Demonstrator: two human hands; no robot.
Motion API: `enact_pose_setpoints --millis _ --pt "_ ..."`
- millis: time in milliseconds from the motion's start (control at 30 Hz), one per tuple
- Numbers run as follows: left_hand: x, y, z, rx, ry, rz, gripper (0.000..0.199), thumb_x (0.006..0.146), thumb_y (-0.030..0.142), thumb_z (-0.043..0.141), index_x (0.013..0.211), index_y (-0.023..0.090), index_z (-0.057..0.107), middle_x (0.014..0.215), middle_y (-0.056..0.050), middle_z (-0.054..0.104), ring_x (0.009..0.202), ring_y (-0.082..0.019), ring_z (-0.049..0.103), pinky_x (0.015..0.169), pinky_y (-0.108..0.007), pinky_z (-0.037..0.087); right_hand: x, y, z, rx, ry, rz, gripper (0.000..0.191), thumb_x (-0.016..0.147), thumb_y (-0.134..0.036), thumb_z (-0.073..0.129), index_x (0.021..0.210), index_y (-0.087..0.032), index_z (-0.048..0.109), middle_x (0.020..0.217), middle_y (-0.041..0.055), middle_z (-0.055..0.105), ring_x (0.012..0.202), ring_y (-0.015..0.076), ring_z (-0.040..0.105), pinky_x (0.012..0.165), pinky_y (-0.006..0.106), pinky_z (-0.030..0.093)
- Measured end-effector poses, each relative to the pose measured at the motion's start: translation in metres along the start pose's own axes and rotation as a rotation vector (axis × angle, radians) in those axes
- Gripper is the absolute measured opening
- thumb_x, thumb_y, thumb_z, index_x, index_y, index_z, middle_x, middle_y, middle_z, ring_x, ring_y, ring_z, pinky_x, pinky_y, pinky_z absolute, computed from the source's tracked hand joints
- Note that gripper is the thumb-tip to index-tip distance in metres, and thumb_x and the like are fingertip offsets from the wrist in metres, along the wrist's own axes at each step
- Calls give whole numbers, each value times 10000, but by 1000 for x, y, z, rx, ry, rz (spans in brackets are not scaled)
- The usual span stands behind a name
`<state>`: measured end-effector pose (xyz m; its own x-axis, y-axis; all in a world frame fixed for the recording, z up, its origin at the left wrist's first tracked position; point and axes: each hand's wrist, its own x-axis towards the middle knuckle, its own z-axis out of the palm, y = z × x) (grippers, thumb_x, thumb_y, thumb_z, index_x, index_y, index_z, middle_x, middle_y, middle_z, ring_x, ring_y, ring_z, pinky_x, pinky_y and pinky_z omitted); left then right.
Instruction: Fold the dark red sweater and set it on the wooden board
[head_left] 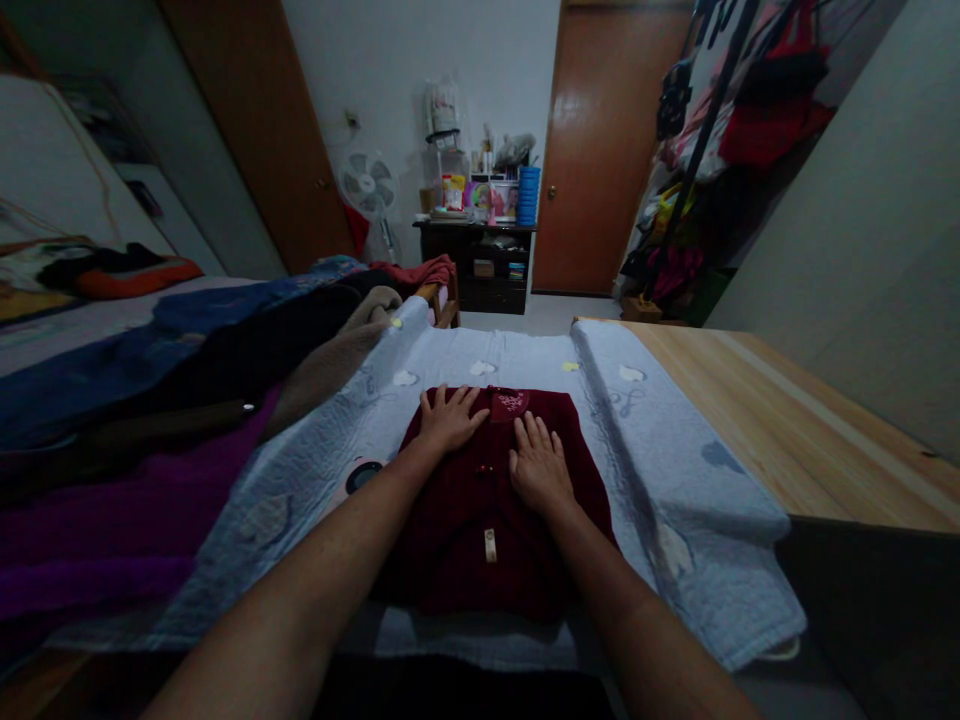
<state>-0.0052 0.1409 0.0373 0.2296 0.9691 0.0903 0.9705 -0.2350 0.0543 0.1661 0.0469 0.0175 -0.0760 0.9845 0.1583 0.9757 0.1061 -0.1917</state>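
Note:
A dark red buttoned garment [480, 510] lies folded flat in front of me, with a pale tag [490, 545] near its lower middle and an embroidered patch [511, 402] at its far edge. My left hand [451, 418] rests on its far left part, fingers spread. Flat on the right half lies my right hand [540, 465], its fingers stretched out just below the patch. Neither hand grips anything. Under the garment spreads a light blue quilted cover [517, 350]. Partly behind my left forearm is a pale pink object with a dark round face [363, 474].
Clothes [150, 400] in blue, black, brown and purple are heaped on the left. A bare wooden board [720, 400] extends on the right. Farther back stand a white fan [369, 185], a dark cabinet [491, 265] with goods, a brown door [600, 150] and hanging bags [772, 120].

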Motion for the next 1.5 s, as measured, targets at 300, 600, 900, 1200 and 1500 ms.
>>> enact_pose_setpoints --millis 300,600,900,1200,1500 --pt "-17 6 11 47 104 -101 680 918 613 226 1478 233 290 1531 -135 290 1384 -395 231 1054 -598 245 0 -2 -1 2 -19 24 603 943 -363 326 1503 -167 216 1581 73 128 1447 251 85 1139 468 106" --pt "-87 6 10 95 -5 112 632 943 440 345 1478 112 274 1538 -166 261 1425 -273 215 1134 -440 211 0 -3 2 -3 -18 34 616 953 -426 312 1505 -177 205 1581 78 125 1446 270 69 1132 503 91" --pt "-132 26 -1 111 83 -59 546 891 515 420 1421 390 375 1524 -85 323 1370 -467 217 995 -744 134 -1 -5 -1 22 -60 85 685 933 -539 318 1515 -212 167 1590 64 78 1435 359 16 1116 569 81" --pt "-133 29 -3 103 59 -65 580 900 532 399 1451 365 326 1523 -109 316 1367 -466 223 1020 -710 139 -14 -5 -12 24 -86 24 569 948 -482 342 1488 -337 237 1588 6 119 1423 398 64 1091 609 132" --pt "-129 32 3 63 44 140 599 899 290 454 1451 437 274 1550 -15 276 1404 -365 220 1101 -606 152 -48 -2 -22 8 -131 -179 560 956 -477 332 1486 -317 254 1573 13 180 1438 311 110 1125 542 139"
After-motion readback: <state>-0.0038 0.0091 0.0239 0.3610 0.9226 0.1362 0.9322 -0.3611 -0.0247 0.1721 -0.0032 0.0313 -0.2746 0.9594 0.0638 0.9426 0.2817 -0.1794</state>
